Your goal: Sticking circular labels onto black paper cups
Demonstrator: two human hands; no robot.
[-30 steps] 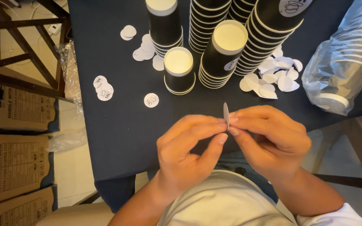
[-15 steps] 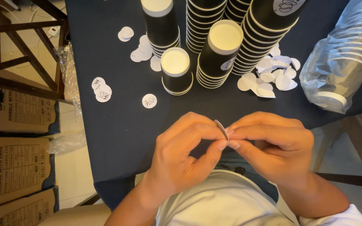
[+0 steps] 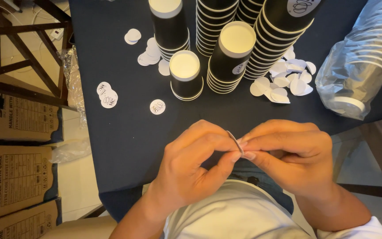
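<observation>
A small round sticker [image 3: 234,140] is being pinched between both hands, just past the near edge of the dark table [image 3: 124,132]. It is being held on edge, tilted. The left hand [image 3: 191,172] and right hand [image 3: 290,155] are both closed on it, fingertips meeting, equally near.
</observation>
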